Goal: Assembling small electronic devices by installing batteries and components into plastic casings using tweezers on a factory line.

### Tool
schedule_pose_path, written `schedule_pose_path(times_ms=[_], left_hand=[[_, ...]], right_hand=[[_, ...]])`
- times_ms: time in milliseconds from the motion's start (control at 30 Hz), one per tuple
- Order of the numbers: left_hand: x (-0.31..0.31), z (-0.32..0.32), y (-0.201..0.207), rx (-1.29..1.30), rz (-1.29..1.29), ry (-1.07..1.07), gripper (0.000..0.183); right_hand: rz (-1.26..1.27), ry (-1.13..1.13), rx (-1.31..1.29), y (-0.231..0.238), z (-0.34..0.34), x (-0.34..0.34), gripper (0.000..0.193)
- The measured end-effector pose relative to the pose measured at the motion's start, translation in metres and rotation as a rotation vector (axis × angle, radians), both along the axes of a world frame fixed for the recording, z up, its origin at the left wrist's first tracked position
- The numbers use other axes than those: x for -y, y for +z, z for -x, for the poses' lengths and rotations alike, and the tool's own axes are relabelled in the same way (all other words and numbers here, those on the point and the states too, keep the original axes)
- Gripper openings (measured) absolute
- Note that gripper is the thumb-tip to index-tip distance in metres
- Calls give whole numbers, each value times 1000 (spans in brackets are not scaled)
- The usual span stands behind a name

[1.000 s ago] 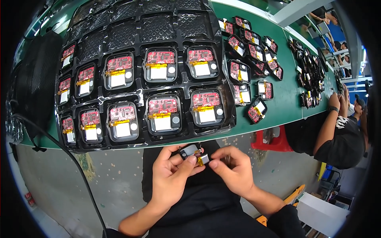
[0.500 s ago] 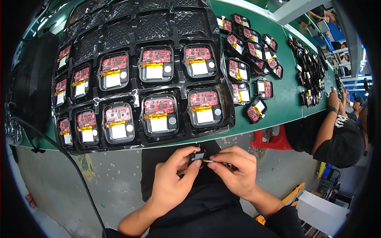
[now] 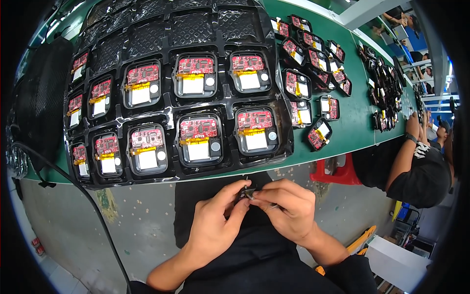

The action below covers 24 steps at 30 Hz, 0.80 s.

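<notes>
The black tray (image 3: 192, 29) sits at eleven o'clock. Near six o'clock, the left hand (image 3: 213, 220) and right hand (image 3: 289, 210) pinch a small dark case (image 3: 248, 192). It's probably light, hard, easy to break; best hold its edges.

Here's green, the wide flat tabletop (image 3: 355, 115)! The glossy black plastic tray (image 3: 191, 30) shows embossed diamond crosshatching in its far pockets. Rounded-square black plastic housings (image 3: 215, 135) flash bright red circuit boards (image 3: 198, 128), yellow tape strips (image 3: 197, 141), white rectangular blocks (image 3: 198, 152). It's a dark little piece (image 3: 248, 192) between the fingers (image 3: 280, 196). Red plastic stool (image 3: 319, 172), grey floor (image 3: 147, 208) flecked pale!
</notes>
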State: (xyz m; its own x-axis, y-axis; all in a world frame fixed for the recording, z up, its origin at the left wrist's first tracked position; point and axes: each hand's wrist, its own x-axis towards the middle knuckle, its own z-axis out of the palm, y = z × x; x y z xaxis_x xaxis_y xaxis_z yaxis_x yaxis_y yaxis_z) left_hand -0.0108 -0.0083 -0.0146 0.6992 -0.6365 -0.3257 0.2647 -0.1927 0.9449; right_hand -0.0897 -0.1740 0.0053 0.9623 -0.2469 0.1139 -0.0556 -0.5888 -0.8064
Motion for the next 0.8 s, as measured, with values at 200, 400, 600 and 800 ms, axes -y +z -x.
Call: schedule_pose_path(times_ms=[200, 400, 600, 800], left_hand=[[-3, -3, 2, 25, -47, -38, 38], [-2, -4, 1, 39, -66, -46, 42], [0, -1, -4, 40, -13, -1, 43], [-2, -2, -1, 58, -19, -28, 44]], right_hand=[[-80, -18, -47, -2, -4, -1, 22], [35, -59, 62, -3, -5, 4, 22], [122, -26, 85, -2, -5, 3, 21], [174, -63, 154, -9, -1, -4, 21]])
